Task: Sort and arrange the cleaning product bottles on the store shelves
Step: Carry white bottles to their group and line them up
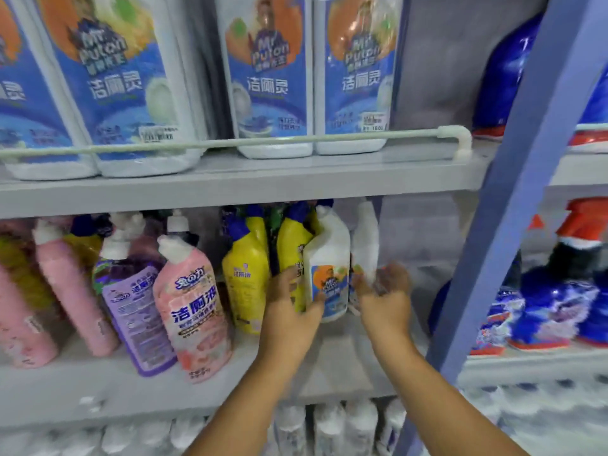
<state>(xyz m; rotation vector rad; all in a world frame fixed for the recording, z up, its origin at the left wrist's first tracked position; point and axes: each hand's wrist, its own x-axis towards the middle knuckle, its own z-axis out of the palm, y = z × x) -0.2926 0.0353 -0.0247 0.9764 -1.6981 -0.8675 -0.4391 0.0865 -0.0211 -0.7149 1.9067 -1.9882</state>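
A blue upright post (513, 192) is standing at the right of the grey shelves (230, 182), with blue and red packages (556, 307) sitting beyond it. On the upper shelf, big white jugs (269, 77) with blue labels are standing behind a pale guard rail (230, 142). On the middle shelf, pink bottles (194, 311) and a purple bottle (138, 311) are leaning to the left, and two yellow bottles (246, 278) with blue caps are standing just left of the hands, crowding that side.

The lower shelf's white bottles (329, 426) are blurring into one another and are being cut off by the frame edge. A second white bottle (365, 238) is standing partly hidden behind the first one and the right hand.

The small white bottle (329, 255), angled neck and blue-orange label, is standing upright on the middle shelf between the two hands. The left hand (289, 307) is resting fingers and thumb against its left side, fingers fairly straight. The right hand (385, 291) is hovering just beside its right side, palm up and fingers loosely spread, gripping nothing; motion blur is softening its fingertips
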